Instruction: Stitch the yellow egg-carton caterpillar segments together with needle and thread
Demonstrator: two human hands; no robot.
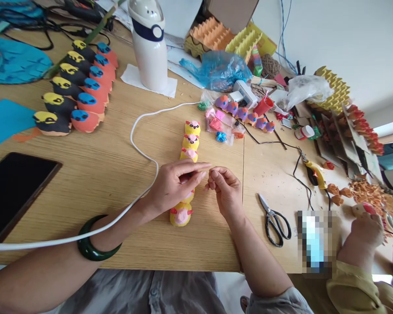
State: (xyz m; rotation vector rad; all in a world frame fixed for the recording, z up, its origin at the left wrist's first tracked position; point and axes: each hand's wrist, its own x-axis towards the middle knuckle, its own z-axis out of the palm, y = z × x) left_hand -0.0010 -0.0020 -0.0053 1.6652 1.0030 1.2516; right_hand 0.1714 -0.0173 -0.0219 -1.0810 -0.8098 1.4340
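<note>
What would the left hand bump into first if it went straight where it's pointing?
The left hand would probably bump the curled fingers of the right hand, though one hand may be higher and they could miss.

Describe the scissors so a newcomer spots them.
On the wooden table, look just right of the right forearm. The scissors lie there, blades pointing away from the person. Black loop handles distinguish them from the yellow-and-black pliers beyond.

Left of the hands (227, 187), the dark green bangle (93, 244) looks glossy and smooth; beneath them, the table (118, 165) shows wood grain; right, the scissors (275, 222) have metal blades.
</note>
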